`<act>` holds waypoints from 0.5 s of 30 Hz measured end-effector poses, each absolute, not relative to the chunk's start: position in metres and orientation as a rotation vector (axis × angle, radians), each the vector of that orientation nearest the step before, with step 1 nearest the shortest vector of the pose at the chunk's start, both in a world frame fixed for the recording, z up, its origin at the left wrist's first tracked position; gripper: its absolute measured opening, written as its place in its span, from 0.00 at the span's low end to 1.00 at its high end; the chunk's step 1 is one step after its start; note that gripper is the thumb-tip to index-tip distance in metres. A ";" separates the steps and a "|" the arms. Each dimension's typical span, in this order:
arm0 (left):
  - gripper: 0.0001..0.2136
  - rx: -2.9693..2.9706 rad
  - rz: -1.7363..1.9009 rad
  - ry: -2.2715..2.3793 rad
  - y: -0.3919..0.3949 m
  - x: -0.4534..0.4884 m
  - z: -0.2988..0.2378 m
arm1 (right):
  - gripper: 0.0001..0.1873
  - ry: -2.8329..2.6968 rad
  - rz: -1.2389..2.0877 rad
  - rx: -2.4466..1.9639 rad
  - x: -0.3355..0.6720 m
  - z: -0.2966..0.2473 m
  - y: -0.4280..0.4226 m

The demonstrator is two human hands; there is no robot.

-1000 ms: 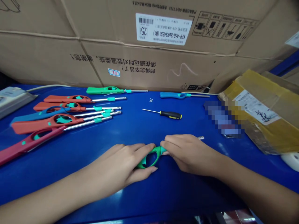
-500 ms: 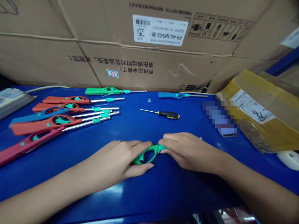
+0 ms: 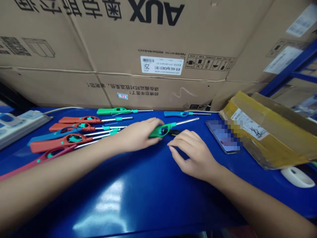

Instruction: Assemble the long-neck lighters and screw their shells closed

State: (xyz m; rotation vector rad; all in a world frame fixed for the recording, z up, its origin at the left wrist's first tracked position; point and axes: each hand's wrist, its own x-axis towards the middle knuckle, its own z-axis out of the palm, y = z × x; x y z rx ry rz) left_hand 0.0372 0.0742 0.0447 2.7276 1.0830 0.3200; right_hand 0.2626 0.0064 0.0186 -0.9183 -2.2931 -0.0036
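Observation:
A green long-barrelled gas lighter (image 3: 156, 133) is in my left hand (image 3: 138, 135), gripped by its handle between thumb and fingers. Its metal tube points right and slightly away, with a teal piece at the neck. My right hand (image 3: 192, 153) is just right of and below it, off the lighter. Its fingers are loosely curled, the thumb slightly apart from them, with nothing visible in them. Between my hands and behind the lighter, part of a black-and-yellow screwdriver (image 3: 174, 132) shows; the rest is hidden.
At left lie several red and blue lighters (image 3: 53, 144), a green one (image 3: 110, 110) behind them, beside a white power strip (image 3: 22, 129). A blue lighter (image 3: 176, 114) lies at the back. Right are a phone (image 3: 223, 137), a taped box (image 3: 274, 138) and a white mouse (image 3: 297, 177). A large carton (image 3: 119, 39) stands behind.
My left hand has moved the green lighter away from me, over the table. My right hand has come off its tube, which now shows. The head view has tilted up.

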 end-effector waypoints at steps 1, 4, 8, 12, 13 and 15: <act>0.20 2.747 0.331 1.070 0.087 0.047 0.048 | 0.08 -2.337 0.009 -0.946 0.264 0.017 0.009; 0.21 2.807 0.318 1.003 0.121 0.084 0.048 | 0.12 -2.382 0.049 -1.012 0.269 0.009 0.020; 0.19 2.865 0.286 0.926 0.153 0.126 0.033 | 0.19 -2.379 0.053 -1.099 0.275 0.001 0.030; 0.17 2.901 0.298 0.917 0.169 0.143 0.018 | 0.25 -2.429 0.088 -1.187 0.280 -0.005 0.036; 0.17 2.906 0.317 0.923 0.171 0.144 0.016 | 0.25 -2.434 0.090 -1.198 0.281 -0.006 0.036; 0.17 2.920 0.367 0.931 0.169 0.143 0.017 | 0.24 -2.430 0.089 -1.209 0.282 -0.008 0.038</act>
